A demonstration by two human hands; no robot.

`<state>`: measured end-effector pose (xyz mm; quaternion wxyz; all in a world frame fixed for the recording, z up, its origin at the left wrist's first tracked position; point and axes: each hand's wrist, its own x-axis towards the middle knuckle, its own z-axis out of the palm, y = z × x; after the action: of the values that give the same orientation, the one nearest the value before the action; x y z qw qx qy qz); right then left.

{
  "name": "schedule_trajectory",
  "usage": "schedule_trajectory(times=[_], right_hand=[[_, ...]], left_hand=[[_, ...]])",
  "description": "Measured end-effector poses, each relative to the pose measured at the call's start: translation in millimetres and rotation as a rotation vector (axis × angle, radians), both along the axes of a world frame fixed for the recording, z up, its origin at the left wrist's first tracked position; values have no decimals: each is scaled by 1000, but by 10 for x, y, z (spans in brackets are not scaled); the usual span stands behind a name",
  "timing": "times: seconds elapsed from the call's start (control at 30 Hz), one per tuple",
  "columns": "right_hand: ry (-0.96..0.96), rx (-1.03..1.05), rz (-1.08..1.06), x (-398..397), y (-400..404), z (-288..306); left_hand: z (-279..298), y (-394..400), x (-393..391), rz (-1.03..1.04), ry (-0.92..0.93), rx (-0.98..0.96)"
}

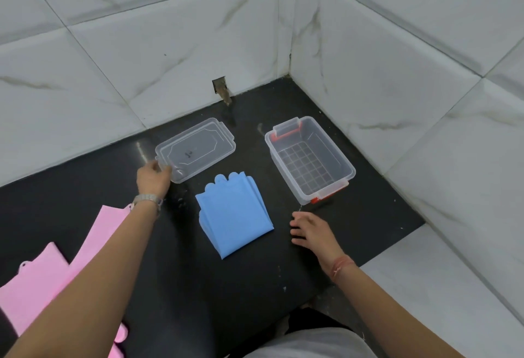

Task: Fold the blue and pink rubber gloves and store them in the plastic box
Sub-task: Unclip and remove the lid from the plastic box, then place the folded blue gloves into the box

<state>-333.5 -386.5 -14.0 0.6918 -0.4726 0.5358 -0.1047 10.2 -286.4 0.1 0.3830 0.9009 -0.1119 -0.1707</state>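
Observation:
The blue gloves (234,217) lie folded in a flat stack on the black counter, between my two hands. Pink gloves (42,281) lie spread out at the lower left, partly under my left forearm. The clear plastic box (344,163) with orange latches stands with nothing in it at the right. Its clear lid (198,149) lies flat to the left of it. My left hand (153,179) grips the near left corner of the lid. My right hand (310,230) rests flat on the counter, fingers spread, just right of the blue gloves and in front of the box.
The black counter (181,286) sits in a corner of white marble-tiled walls, which rise behind and to the right. A small hole in the back wall (221,88) is above the lid. A white ledge (425,301) borders the counter's right front.

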Motion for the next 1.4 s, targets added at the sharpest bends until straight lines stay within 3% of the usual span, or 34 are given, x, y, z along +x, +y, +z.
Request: schedule_trajectory(times=[0.1, 0.27, 0.43, 0.7, 1.0, 1.1, 1.27, 1.4], right_hand=[[90, -196, 197, 220, 52, 24], [188, -343, 398, 657, -2, 56], [233, -264, 458, 962, -77, 50], [17, -116, 373, 1004, 103, 98], [-199, -138, 437, 591, -110, 734], [-271, -151, 405, 410, -412, 1016], [-462, -94, 319, 251, -1034, 1309], [-350, -90, 217, 219, -1517, 1175]], left_hand=[[-2, 64, -395, -87, -50, -25], [-187, 307, -974, -101, 244, -13], [-258, 379, -1147, 3, 420, -128], [-202, 429, -1209, 8, 562, -209], [46, 372, -1425, -202, 1157, -503], [186, 127, -1527, -303, 1305, -689], [589, -575, -1594, -438, 1309, -886], [705, -1090, -1608, -383, 1080, -708]])
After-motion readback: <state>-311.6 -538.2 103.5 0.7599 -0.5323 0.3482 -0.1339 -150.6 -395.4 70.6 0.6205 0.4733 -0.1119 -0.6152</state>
